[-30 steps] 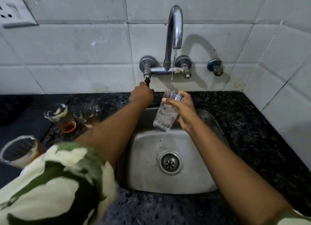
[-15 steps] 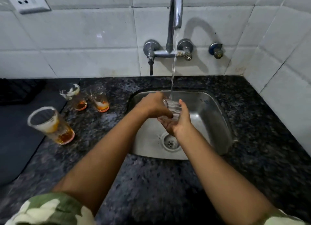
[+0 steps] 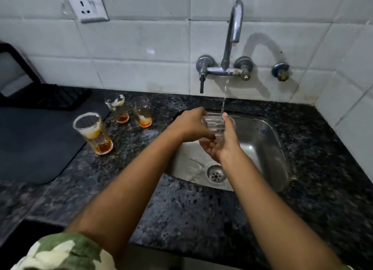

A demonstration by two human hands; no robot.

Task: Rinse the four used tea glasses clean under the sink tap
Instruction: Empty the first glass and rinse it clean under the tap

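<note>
Rubbing now: the left hand (image 3: 190,126) has left the tap (image 3: 234,37) lever and joined the right hand (image 3: 222,140), fingers of both grasping the glass (image 3: 217,124) under the stream above the sink (image 3: 268,148), three dirty glasses (image 3: 94,132) waiting at nine o'clock on the desk (image 3: 181,209).

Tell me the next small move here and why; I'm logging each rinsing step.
Probably keep turning the glass under the stream, rubbing its wall. Both the left hand and right hand hold it over the sink, water running, while three glasses with tea dregs, the nearest, wait on the counter.
</note>
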